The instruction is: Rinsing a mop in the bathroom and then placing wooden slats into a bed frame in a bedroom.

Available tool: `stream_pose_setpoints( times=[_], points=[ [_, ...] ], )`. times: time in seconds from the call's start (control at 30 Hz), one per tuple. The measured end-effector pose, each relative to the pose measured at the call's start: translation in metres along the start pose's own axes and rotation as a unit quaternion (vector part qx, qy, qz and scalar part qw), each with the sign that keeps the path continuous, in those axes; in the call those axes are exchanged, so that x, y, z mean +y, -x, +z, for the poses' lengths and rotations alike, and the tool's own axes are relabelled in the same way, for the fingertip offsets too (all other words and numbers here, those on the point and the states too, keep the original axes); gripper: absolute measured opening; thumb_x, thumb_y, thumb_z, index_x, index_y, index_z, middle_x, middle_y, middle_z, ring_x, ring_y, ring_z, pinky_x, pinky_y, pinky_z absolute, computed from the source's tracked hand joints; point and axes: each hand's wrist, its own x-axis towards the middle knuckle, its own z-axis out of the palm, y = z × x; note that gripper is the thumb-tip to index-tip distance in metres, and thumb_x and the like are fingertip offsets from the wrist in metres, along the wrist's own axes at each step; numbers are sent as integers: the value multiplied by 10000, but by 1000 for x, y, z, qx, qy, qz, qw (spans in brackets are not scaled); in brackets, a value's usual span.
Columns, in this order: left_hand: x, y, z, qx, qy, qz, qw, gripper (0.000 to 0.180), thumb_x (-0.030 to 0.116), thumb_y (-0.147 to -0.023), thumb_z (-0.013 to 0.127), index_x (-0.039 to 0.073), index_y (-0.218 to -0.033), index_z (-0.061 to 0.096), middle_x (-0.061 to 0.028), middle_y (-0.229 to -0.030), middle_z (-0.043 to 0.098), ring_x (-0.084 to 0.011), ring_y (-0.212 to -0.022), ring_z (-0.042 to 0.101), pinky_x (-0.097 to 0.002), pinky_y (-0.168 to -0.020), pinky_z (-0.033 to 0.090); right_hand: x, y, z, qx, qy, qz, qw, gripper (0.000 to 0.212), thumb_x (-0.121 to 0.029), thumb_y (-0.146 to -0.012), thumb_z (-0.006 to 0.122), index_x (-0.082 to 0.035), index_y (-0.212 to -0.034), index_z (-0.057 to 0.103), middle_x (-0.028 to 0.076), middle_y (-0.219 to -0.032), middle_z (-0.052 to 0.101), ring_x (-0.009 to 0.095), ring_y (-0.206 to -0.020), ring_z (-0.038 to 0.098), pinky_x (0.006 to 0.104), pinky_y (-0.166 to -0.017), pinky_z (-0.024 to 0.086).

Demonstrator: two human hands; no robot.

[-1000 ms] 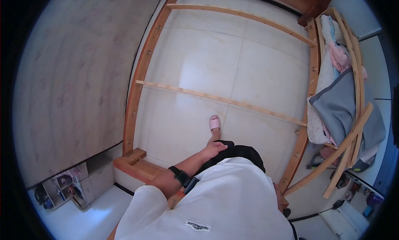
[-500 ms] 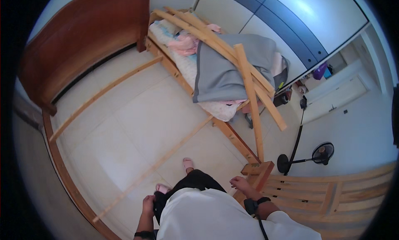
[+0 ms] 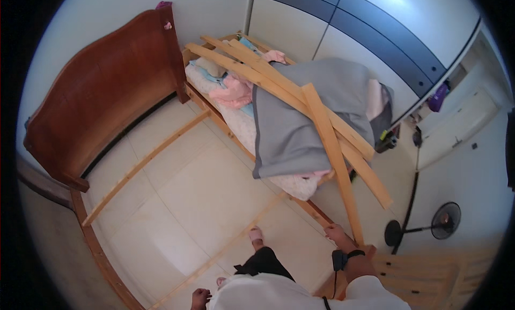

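Right grip (image 3: 337,232) perhaps against wooden rail (image 3: 315,212)

Open space lies above the tiled floor (image 3: 193,176) between the far slat (image 3: 131,171) and near slat (image 3: 268,209), which cross at low level. Beside the right hand (image 3: 337,233), a sloping plank (image 3: 333,154) obstructs rightward passage; the headboard (image 3: 107,95) bounds the far end.

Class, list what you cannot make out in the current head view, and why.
Head view:
Left hand: forearm cut off by the lower edge.
Right hand: contact with the wooden rail too small to judge.
What lies under the gray blanket: covered by it.
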Motion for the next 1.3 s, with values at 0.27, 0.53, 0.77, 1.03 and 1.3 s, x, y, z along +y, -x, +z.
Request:
stream_pose_setpoints(
  times=[0.27,0.53,0.77,1.03,1.3],
  points=[
    [134,12,75,25,28,51,998,158,137,-759,562,-3,-822,523,-77,-706,570,-169,-668,553,-278,-546,451,-93,-82,0,-160,-75,-46,983,211,-192,-776,538,-11,-884,554,45,-729,562,133,-651,558,257,-542,435],
    [206,13,134,-17,8,20,1000,134,95,-758,556,-24,-819,551,-72,-678,577,-137,-615,559,-261,-581,471,-54,-104,12,-194,-59,14,979,280,-244,-735,616,-5,-873,567,68,-736,585,149,-624,577,261,-522,446],
    [265,8,154,-58,112,108,986,205,173,-783,554,-23,-840,537,-87,-733,555,-176,-651,559,-276,-621,476,-70,-104,3,-226,-107,16,968,237,-216,-754,592,-5,-856,562,70,-760,582,166,-643,588,273,-540,456],
    [300,-5,165,-104,108,97,984,197,230,-787,561,44,-853,546,-34,-784,545,-126,-708,542,-254,-636,457,-126,-87,0,-187,-129,7,974,177,-152,-774,491,-12,-883,500,86,-758,547,174,-638,564,276,-549,443],
    [324,-60,138,-143,139,38,979,162,211,-793,553,64,-856,529,-25,-784,535,-119,-690,527,-246,-595,450,-136,-97,41,-194,-155,13,969,187,-179,-787,520,-29,-897,498,75,-761,546,175,-646,571,275,-549,447]
  ],
)
